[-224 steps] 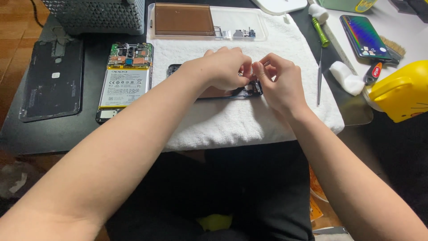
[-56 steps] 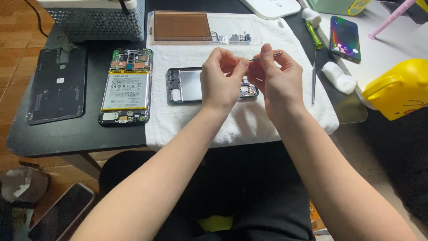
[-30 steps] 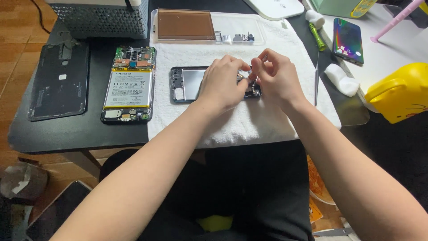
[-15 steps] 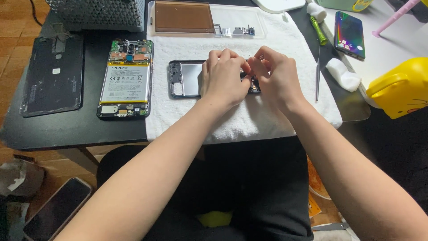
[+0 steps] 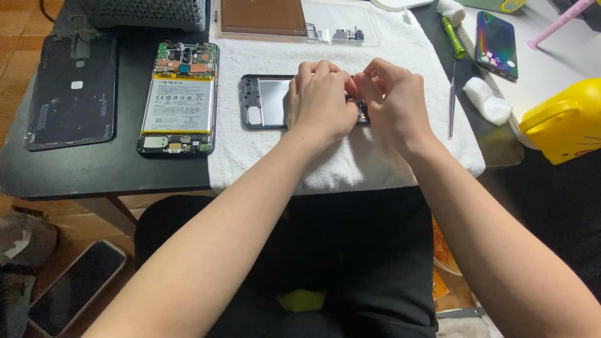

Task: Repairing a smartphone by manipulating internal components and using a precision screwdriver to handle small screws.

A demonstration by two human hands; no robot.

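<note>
Head view: both hands' fingers (image 5: 338, 78) pinch together over the phone frame (image 5: 266, 100) beneath them.

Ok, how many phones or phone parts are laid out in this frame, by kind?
Whole phones: 2, the colourful phone on the desk and the dark phone on the floor.
Opened phone with battery: 1.
Black back cover: 1.
Phone frame on the white towel, under the left hand and right hand: 1.
Total: 5.
</note>
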